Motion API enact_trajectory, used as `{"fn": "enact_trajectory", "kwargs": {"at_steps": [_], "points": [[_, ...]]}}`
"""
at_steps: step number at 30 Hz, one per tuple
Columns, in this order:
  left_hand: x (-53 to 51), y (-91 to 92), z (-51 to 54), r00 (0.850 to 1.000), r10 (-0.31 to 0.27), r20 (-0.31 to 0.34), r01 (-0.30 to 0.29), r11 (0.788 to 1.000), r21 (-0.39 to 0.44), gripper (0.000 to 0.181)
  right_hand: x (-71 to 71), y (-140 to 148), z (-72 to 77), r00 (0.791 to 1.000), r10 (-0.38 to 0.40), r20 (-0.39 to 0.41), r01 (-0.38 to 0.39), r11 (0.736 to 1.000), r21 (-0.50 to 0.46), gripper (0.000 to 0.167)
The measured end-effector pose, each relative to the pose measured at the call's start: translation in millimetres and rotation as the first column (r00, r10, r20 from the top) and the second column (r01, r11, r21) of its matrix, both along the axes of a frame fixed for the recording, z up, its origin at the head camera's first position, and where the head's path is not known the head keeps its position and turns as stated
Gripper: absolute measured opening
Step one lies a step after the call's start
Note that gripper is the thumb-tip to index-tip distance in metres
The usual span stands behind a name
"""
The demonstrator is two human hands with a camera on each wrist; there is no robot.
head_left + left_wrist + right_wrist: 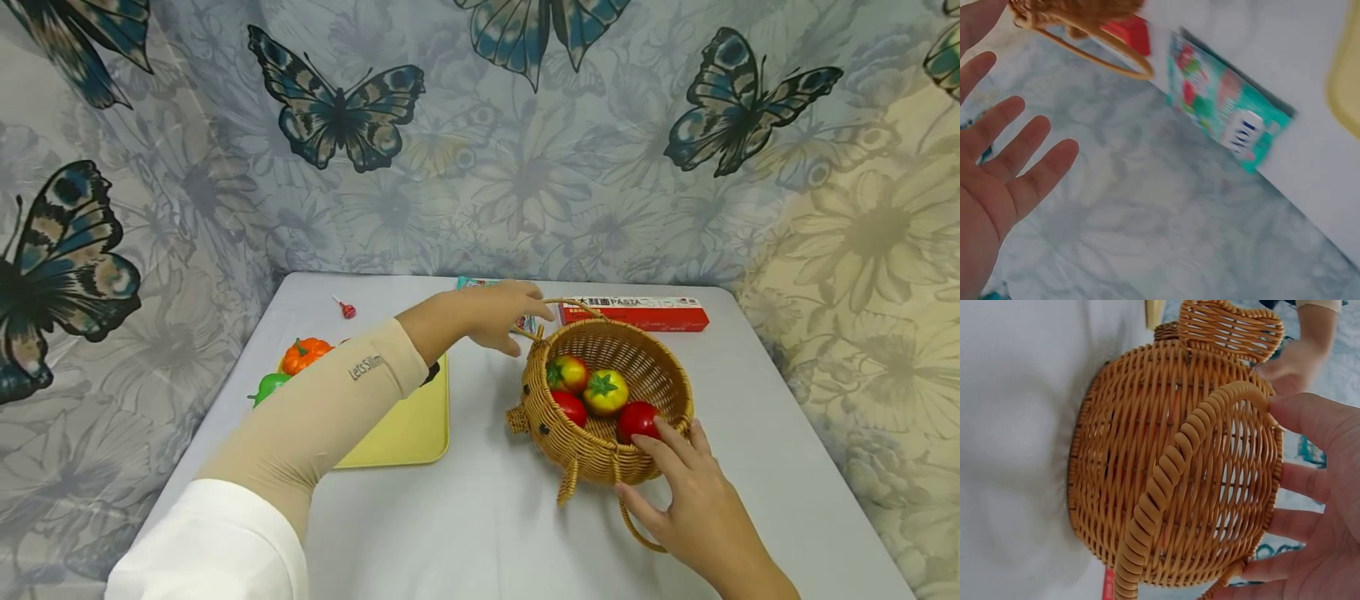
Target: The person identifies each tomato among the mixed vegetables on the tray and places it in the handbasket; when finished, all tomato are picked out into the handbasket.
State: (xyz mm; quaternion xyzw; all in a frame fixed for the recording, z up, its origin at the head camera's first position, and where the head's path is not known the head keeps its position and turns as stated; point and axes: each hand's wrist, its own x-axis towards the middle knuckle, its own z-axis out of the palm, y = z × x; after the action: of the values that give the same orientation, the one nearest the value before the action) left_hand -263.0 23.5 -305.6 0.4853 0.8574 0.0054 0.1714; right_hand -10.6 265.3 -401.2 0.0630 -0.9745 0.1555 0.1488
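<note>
A wicker basket shaped like an animal, with a snout and dark eyes, stands on the table. Inside it lie a yellow tomato with a green leafy top, a red-and-yellow one and two round red pieces, one at the near rim. My left hand hovers by the basket's far handle, fingers spread and holding nothing. At the near side my right hand rests its fairly straight fingers over the rim. Its thumb touches the near handle.
Behind the basket lie a red pasta box and a teal packet. A yellow tray sits at left, partly hidden by my left arm, with an orange pumpkin and a green pepper-like piece. A red lollipop lies beyond.
</note>
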Motion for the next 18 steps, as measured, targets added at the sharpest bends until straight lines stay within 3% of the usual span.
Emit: {"fn": "enact_trajectory", "kwargs": {"at_steps": [4, 10, 15, 18], "points": [[-14.9, -32.4, -8.0, 0.997, 0.071, -0.002, -0.071, 0.996, -0.057, 0.074, -0.2, -0.5, 0.8, 1.000, -0.005, 0.007, 0.005, 1.000, 0.002, 0.062], [-27.8, -91.0, -26.0, 0.983, 0.180, 0.043, -0.176, 0.981, -0.077, 0.074, -0.4, -0.4, 1.4, 1.000, -0.005, 0.016, 0.005, 1.000, -0.001, 0.062], [-34.1, -145.0, -52.6, 0.956, 0.278, 0.095, -0.270, 0.959, -0.082, 0.069, -0.5, -0.7, 0.6, 1.000, -0.001, 0.000, 0.001, 1.000, -0.001, 0.062], [-36.8, -172.0, -66.9, 0.930, 0.344, 0.130, -0.334, 0.938, -0.091, 0.067, -0.5, -0.5, 0.2, 1.000, -0.001, 0.001, 0.001, 1.000, 0.000, 0.062]]}}
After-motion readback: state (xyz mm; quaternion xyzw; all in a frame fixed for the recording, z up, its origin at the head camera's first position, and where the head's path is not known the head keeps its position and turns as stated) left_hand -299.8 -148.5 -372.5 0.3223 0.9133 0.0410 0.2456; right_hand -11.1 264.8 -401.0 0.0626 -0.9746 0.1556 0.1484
